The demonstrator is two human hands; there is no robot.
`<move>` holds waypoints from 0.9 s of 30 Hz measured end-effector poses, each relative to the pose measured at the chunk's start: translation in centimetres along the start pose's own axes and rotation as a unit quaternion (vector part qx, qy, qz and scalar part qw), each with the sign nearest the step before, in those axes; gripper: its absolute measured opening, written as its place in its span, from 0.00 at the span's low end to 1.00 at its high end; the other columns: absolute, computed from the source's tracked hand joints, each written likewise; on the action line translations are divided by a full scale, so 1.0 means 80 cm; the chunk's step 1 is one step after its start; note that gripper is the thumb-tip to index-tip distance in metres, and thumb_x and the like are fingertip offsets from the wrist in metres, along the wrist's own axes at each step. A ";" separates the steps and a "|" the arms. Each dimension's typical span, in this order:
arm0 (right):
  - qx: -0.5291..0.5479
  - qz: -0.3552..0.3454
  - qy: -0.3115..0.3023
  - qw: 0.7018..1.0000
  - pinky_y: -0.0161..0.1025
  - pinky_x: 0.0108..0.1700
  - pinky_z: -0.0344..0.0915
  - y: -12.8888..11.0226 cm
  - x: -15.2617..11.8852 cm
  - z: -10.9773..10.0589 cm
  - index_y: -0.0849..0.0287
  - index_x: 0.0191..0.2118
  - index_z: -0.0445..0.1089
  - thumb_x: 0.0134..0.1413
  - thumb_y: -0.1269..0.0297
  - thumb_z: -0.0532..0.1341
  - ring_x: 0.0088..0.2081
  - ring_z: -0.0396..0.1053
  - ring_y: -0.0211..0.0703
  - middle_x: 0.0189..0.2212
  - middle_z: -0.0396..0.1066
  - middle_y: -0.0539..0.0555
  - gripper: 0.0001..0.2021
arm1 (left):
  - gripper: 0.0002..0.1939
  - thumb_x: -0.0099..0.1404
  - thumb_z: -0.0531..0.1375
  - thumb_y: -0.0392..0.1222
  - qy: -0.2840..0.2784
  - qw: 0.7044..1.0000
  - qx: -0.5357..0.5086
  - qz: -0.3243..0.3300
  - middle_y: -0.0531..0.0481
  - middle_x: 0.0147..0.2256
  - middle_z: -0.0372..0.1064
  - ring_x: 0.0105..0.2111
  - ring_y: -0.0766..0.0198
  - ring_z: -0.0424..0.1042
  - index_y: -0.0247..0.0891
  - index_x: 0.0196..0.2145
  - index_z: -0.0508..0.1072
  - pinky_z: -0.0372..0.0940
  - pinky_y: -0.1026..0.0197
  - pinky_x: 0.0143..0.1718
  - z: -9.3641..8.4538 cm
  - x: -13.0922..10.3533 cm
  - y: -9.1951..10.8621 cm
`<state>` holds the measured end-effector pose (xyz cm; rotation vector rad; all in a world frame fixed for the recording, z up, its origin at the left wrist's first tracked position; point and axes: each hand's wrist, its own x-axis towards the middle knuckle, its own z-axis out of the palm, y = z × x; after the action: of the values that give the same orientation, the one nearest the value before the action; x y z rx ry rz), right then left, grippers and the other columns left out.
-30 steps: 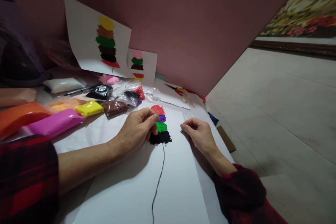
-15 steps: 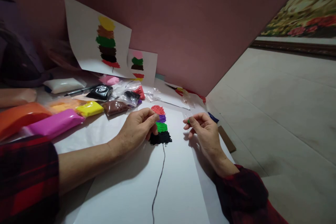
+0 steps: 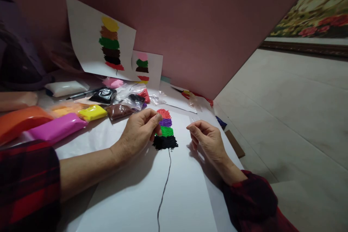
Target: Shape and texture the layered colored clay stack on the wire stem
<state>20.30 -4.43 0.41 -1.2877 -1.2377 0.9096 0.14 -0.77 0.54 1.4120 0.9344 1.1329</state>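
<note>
Head view has the left hand (image 3: pixel 136 130) pinched narrow by the clay stack (image 3: pixel 166 131) on the paper (image 3: pixel 187 188). Right hand (image 3: pixel 210 141) is pinched too, can't tell if either's holding anything.

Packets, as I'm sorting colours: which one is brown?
The brown packet, beside the yellow packet on the side toward the left hand; the others are different colours.

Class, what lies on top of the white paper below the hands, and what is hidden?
On the white paper are red, purple, green and black patches, with a dark wavy line. The left hand overlaps their left side and some paper; whatever is behind it cannot be seen.
</note>
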 end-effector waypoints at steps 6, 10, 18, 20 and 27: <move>-0.004 -0.001 -0.001 1.000 0.31 0.17 0.63 0.004 -0.001 0.003 0.59 0.30 0.72 0.46 0.63 0.67 0.15 0.62 0.32 0.16 0.65 0.45 0.07 | 0.11 0.64 0.56 0.45 -0.003 1.000 0.003 0.001 0.55 0.19 0.67 0.16 0.73 0.60 0.37 0.26 0.66 0.56 0.70 0.17 0.001 0.000 -0.003; 0.014 0.000 -0.011 1.000 0.33 0.17 0.66 0.004 -0.002 0.002 0.59 0.36 0.73 0.46 0.64 0.66 0.18 0.66 0.36 0.21 0.69 0.48 0.09 | 0.11 0.64 0.56 0.45 0.000 1.000 0.004 0.001 0.55 0.19 0.67 0.15 0.73 0.60 0.37 0.26 0.65 0.56 0.70 0.16 0.001 0.000 -0.002; -0.008 0.005 -0.001 1.000 0.31 0.16 0.64 -0.005 -0.003 0.003 0.60 0.27 0.72 0.46 0.61 0.66 0.15 0.61 0.31 0.18 0.68 0.48 0.08 | 0.12 0.64 0.56 0.44 -0.005 1.000 0.002 -0.011 0.56 0.18 0.66 0.14 0.74 0.59 0.37 0.24 0.65 0.53 0.71 0.14 0.002 0.000 0.000; -0.014 0.009 -0.006 1.000 0.30 0.14 0.60 -0.004 -0.001 0.002 0.60 0.24 0.70 0.46 0.59 0.66 0.13 0.58 0.30 0.15 0.65 0.46 0.10 | 0.12 0.64 0.56 0.43 -0.008 1.000 -0.001 -0.013 0.56 0.18 0.66 0.13 0.74 0.59 0.37 0.24 0.65 0.53 0.71 0.14 0.002 0.000 0.000; -0.017 0.005 -0.003 1.000 0.29 0.13 0.57 -0.003 0.000 0.001 0.59 0.21 0.67 0.44 0.61 0.67 0.12 0.58 0.30 0.14 0.63 0.44 0.11 | 0.12 0.64 0.56 0.44 -0.010 1.000 0.010 -0.016 0.56 0.18 0.66 0.14 0.74 0.58 0.37 0.24 0.64 0.53 0.70 0.14 0.003 0.000 0.002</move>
<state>20.20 -4.45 0.61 -1.3199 -1.2563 0.9029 0.35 -0.86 0.67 1.4170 0.9526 1.0855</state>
